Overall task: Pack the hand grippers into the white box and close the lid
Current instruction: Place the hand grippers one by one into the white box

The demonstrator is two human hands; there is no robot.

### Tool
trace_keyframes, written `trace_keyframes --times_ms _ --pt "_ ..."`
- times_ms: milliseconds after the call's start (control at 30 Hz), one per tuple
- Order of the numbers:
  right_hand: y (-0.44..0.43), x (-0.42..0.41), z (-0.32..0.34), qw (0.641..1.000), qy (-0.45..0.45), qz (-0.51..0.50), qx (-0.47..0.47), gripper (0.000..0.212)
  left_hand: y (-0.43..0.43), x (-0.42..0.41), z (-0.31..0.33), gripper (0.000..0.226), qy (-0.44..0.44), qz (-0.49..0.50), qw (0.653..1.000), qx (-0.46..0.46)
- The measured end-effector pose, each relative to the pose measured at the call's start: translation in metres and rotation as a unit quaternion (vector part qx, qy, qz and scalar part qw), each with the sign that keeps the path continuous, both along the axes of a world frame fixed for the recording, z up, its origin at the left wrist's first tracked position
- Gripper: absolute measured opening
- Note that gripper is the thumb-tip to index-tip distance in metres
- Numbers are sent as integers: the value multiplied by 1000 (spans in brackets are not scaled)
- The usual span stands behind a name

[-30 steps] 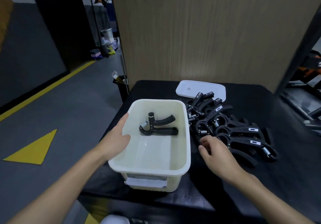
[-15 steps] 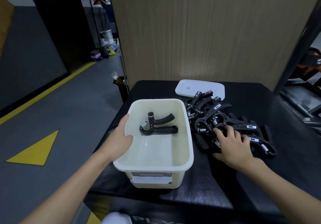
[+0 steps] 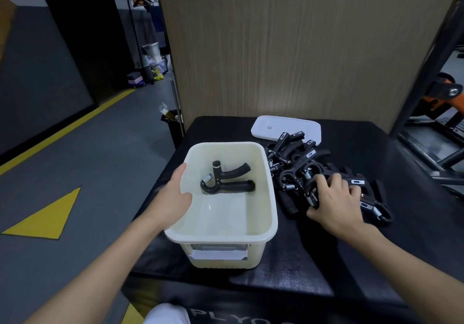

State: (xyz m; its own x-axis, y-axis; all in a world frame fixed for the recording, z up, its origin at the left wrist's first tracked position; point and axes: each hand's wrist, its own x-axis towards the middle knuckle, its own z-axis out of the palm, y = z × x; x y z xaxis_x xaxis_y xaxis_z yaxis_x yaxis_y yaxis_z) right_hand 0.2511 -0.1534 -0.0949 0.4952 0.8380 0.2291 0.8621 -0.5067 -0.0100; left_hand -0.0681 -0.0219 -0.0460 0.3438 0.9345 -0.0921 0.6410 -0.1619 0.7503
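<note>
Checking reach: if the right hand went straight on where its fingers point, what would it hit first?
The right hand lies on the pile of hand grippers, so likely more of those first; the white lid lies beyond.

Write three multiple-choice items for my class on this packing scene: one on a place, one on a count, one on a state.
1. Where does the lid lie? A on the white box; B on the table behind the pile of loose grippers; C on the floor.
2. How many hand grippers lie inside the box? A none; B three; C one.
3. What is the left hand doing? A holding the box's left rim; B lifting the lid; C squeezing a gripper.
Answers: B, the lid lies flat past the pile; C, a single gripper lies on the box floor; A, its thumb hooks over the rim.
</note>
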Motion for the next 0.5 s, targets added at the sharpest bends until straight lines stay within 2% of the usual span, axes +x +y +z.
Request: trace_keyframes --times_ms 100,233,400,500 --pt "1 -7 19 991 114 -5 68 71 -1 0 1 77 -4 -3 1000 1" --pt "1 -18 60 926 315 2 208 76 0 1 0 77 -4 -3 1000 7" --pt "1 -36 111 829 418 60 365 77 6 0 -6 78 -14 0 1000 3" --pt "2 -48 133 778 460 102 417 60 3 -1 -5 78 -14 -7 1000 12"
